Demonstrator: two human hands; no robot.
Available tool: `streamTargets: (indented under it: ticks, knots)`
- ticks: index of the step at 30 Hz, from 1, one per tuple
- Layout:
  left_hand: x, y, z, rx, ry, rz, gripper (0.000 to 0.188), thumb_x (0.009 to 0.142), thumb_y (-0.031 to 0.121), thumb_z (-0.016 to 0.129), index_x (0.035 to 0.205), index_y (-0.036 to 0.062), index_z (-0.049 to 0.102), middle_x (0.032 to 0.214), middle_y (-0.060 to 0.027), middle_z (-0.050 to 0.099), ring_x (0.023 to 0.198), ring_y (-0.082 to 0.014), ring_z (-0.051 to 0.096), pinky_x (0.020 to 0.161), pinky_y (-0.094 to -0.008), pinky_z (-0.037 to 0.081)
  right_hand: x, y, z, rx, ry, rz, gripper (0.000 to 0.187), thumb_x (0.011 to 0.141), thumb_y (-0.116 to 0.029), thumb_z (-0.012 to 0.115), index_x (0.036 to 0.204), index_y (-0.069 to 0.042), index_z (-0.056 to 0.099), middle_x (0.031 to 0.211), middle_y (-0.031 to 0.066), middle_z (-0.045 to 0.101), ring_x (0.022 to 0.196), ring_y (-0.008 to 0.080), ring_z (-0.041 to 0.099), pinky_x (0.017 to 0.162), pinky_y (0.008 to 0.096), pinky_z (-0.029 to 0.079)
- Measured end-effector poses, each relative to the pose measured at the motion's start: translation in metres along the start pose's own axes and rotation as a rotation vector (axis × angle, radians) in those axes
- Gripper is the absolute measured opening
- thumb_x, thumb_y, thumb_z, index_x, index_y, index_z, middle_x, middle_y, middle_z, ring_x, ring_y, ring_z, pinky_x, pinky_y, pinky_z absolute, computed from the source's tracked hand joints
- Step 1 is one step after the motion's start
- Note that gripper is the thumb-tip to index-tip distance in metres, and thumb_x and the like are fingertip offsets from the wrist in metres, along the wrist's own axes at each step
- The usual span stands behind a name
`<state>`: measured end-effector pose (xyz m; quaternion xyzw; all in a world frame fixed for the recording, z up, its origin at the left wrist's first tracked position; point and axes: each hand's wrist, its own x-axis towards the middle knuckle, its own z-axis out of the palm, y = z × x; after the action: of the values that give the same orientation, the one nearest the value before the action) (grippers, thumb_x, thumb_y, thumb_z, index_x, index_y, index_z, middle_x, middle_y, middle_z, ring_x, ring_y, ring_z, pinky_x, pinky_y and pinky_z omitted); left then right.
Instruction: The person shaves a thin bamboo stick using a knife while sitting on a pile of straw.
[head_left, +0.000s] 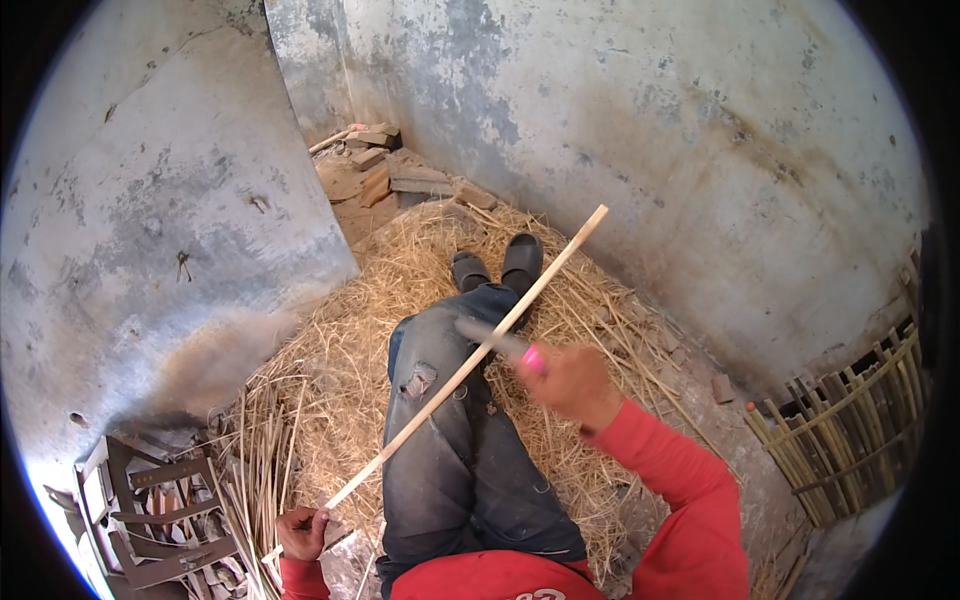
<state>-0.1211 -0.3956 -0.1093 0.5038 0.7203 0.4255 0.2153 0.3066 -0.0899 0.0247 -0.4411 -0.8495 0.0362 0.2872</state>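
A long pale wooden strip (430, 403) slants across my legs, from the lower left up to the far right. Close to its near end, my left hand (302, 532) grips it with the thumb on top. In my right hand (575, 382) is a knife (508, 344) with a pink handle. Its blade, slightly blurred, lies across the strip above my knees; whether it cuts into the wood I cannot tell. Beneath the strip are my dark, worn trousers (430, 470), with a torn patch at one knee.
Straw and shavings (340, 370) cover the floor around my feet in dark slippers (521, 258). Thin sticks (262, 440) lie at the left beside a brown frame (165, 515). Bricks (375, 185) lie in the far corner. A slatted wooden basket (850, 430) stands right, near the wall (640, 120).
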Motion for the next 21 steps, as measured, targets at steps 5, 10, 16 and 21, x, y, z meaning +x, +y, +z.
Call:
streamTargets:
  ticks: [5,10,16,21]
  knots:
    - [0.011,0.024,0.01,0.05,0.013,0.027,0.036,0.094,0.022,0.079,0.073,-0.006,0.071,0.052,-0.0043,0.056,0.049,-0.0082,0.049,0.046,-0.0276,0.035,0.023,0.021,-0.015,-0.03,0.162,0.093,0.047,0.097,-0.05,0.067,0.074,-0.009,0.064,0.057,0.0152,0.062,0.051,0.0364,0.064,0.046,0.0477,0.048]
    - [0.012,0.029,0.008,0.169,0.036,0.069,0.038,0.092,0.025,0.08,0.07,-0.0039,0.069,0.051,-0.006,0.056,0.046,-0.0106,0.049,0.045,-0.0294,0.035,-0.002,-0.031,-0.001,0.046,-0.022,-0.071,0.043,0.1,-0.045,0.065,0.075,-0.01,0.064,0.059,0.0171,0.063,0.053,0.038,0.065,0.048,0.0475,0.048]
    - [0.007,0.02,0.005,0.153,0.086,0.061,0.047,0.093,0.034,0.081,0.068,-0.0027,0.067,0.05,-0.006,0.054,0.045,-0.0115,0.048,0.045,-0.0298,0.035,0.042,0.081,-0.037,-0.092,0.347,0.296,0.041,0.101,-0.041,0.063,0.076,-0.009,0.067,0.061,0.0185,0.063,0.052,0.0393,0.063,0.048,0.0493,0.048]
    - [0.012,0.022,0.009,0.185,0.074,0.102,0.047,0.092,0.034,0.082,0.069,-0.0033,0.067,0.051,-0.0049,0.054,0.046,-0.0098,0.051,0.045,-0.0285,0.037,0.021,0.066,-0.027,0.003,0.261,0.138,0.043,0.099,-0.043,0.067,0.073,-0.008,0.064,0.058,0.0155,0.059,0.048,0.0354,0.059,0.047,0.0469,0.045]
